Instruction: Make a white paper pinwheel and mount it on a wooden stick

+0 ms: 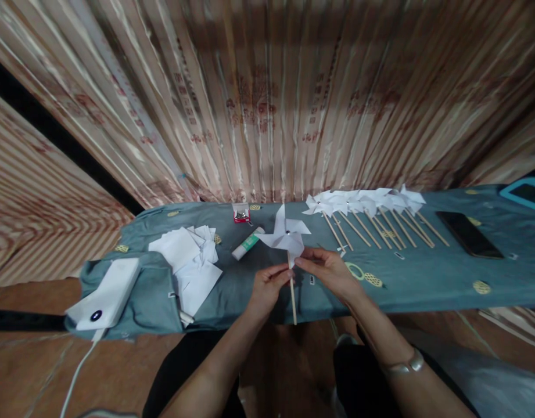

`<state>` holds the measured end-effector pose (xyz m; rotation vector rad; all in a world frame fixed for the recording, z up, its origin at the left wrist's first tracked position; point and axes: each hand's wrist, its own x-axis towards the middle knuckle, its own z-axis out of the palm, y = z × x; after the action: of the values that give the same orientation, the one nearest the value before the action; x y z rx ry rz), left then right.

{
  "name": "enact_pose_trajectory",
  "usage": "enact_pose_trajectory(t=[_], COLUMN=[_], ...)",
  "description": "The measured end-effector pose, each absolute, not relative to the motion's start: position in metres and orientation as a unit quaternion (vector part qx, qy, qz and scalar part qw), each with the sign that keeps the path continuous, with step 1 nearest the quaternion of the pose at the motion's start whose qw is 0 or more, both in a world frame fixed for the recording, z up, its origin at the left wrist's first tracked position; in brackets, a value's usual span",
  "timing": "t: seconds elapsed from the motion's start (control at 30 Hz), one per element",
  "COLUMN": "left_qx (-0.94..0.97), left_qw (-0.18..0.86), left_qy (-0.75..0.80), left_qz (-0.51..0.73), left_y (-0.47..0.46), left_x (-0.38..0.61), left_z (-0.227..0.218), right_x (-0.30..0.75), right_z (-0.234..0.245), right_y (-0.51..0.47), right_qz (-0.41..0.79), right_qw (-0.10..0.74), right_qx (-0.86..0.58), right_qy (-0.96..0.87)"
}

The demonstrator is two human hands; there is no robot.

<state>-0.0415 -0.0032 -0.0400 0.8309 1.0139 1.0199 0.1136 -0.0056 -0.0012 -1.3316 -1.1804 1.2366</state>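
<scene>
A white paper pinwheel (283,235) on a wooden stick (294,302) stands upright between my hands, a dark pin at its centre. My left hand (269,284) pinches the stick just below the paper. My right hand (326,267) has thumb and fingers closed on the pinwheel's lower paper blade, beside the stick. Behind it lie a glue stick (248,243) with a green and white label and a small red box (241,213) of metal pins, its lid up. A row of several finished-looking pinwheels (367,202) rests to the right, sticks pointing toward me.
White paper pieces (193,255) are piled on the left of the teal cloth (415,278). A white device (114,290) with a cable sits at the left end. A dark phone (467,234) and a blue-framed object (528,194) lie right. A pleated curtain (267,104) hangs behind.
</scene>
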Motion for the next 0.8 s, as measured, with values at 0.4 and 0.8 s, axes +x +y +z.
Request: enact_pose_trajectory(t=[0.4, 0.8], left_qx=[0.261, 0.265], left_qw=[0.694, 0.697], left_qy=[0.420, 0.421], left_qz=[0.524, 0.516], left_y=[0.006, 0.003], left_x=[-0.039, -0.048], left_z=[-0.022, -0.021], right_x=[0.094, 0.176], right_z=[-0.018, 0.027], right_y=[-0.030, 0.040], right_qz=[0.403, 0.178], right_qw=[0.320, 0.182], right_qx=[-0.600, -0.745], right_qy=[-0.613, -0.617])
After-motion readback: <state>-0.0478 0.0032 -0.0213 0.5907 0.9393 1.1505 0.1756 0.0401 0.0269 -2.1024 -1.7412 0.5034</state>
